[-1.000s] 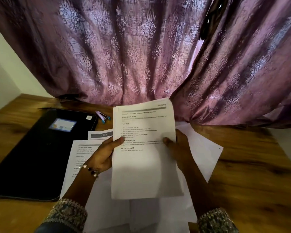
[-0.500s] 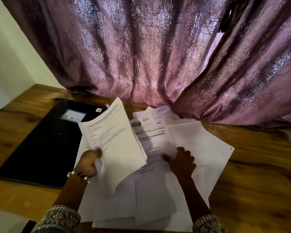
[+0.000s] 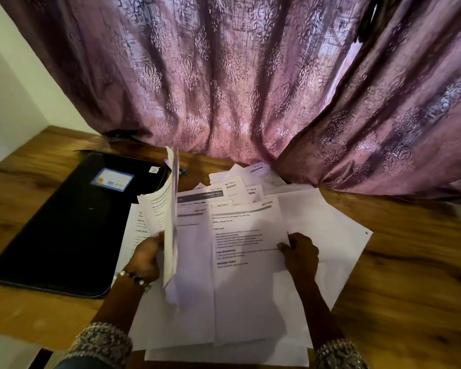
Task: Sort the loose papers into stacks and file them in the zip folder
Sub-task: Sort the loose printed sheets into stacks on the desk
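1 head view, looking steeply down, close over table (image 3: 399, 262)

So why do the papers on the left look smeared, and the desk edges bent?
Head view: the sheets in the left hand are motion-blurred; the wide lens bows the wooden desk; light glows through the curtain; the right hand shadows the printed page.
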